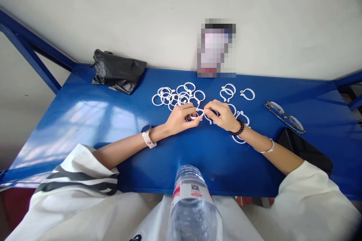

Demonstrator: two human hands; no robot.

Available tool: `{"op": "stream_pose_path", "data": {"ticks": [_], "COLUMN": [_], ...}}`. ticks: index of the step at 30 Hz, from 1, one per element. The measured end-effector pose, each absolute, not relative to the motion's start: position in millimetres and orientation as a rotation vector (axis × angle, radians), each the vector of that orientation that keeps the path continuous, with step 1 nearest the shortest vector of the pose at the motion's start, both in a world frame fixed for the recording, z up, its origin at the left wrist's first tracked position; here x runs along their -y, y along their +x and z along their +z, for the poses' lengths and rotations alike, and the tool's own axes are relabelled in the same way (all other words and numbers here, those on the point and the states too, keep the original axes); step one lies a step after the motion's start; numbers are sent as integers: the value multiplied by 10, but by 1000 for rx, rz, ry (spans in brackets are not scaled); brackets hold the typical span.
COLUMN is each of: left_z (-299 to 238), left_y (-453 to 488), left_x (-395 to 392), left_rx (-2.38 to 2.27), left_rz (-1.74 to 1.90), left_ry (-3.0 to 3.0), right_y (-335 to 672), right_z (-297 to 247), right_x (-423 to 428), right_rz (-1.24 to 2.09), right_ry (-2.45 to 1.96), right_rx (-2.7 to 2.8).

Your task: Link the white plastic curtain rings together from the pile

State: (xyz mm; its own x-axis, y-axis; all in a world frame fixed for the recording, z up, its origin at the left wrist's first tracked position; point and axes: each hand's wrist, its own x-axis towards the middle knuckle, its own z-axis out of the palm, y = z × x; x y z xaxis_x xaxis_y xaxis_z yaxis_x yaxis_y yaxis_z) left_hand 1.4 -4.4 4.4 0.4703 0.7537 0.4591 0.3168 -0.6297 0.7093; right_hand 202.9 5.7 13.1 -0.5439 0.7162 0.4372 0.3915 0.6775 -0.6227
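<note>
My left hand (183,117) is closed in a pinch on a thin white plastic ring (200,110) that looks like a shower curtain ring. The thumb and fingers of my right hand (222,115) press on the same ring's right side, closed as well. Fingers partly hide the ring, so I cannot tell whether its ends are joined. Beyond my left hand lies a loose pile of similar rings (179,90), some overlapping. More rings (242,118) lie around and partly under my right hand, and a few others (227,89) rest farther back.
A crumpled black plastic bag (120,70) lies at the back left of the blue table (158,158). Eyeglasses (285,116) and a dark flat device (304,150) are at right. A water bottle (195,203) stands at the near edge. A pixelated object (215,51) leans on the wall.
</note>
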Motion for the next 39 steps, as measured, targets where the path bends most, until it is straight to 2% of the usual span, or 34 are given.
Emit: {"op": "stream_pose_path", "data": {"ticks": [19, 39], "left_z": [33, 39], "left_y": [12, 16], "left_x": [35, 32], "left_rx": [-886, -899], "left_rz": [1027, 794], "left_ry": [2249, 2475], "right_y": [2023, 2026], "right_z": [145, 72], "right_x": [-61, -93], "right_rz": [594, 604], "right_ry": [-824, -829], "right_rx": [2216, 2351]}}
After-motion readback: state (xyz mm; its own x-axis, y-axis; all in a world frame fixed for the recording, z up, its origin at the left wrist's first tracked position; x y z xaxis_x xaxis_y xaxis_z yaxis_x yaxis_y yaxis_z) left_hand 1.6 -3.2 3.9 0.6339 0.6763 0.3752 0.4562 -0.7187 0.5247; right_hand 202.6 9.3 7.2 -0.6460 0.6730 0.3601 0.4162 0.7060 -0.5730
